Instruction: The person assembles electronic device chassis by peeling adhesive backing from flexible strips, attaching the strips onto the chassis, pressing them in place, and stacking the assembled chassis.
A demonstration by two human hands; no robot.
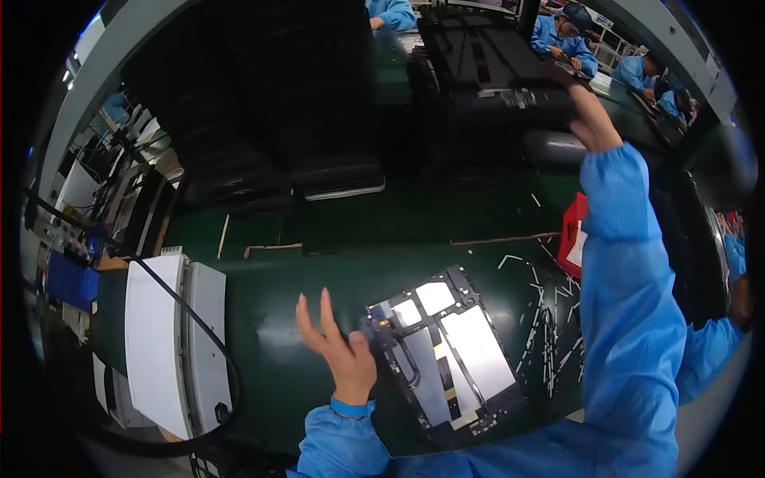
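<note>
An opened tablet-like device [478, 350] lies tilted on the green table, its silver panels, dark frame and flat cables exposed. Just left of it, my left hand [344, 358] hovers with fingers spread and nothing in them; a blue band circles the wrist. My right arm stretches far forward, and my right hand [591, 115] is at the right side of a stack of black device housings [486, 60]. Its fingers are dark and blurred there, so whether they grip anything is unclear.
Tall black stacks [319, 103] fill the back left. A white box-shaped apparatus [163, 342] stands left, with a black cable [187, 307] looping past it. Thin pale strips [548, 334] lie scattered right of the device, below a red bin [572, 231]. Other people in blue work beyond.
</note>
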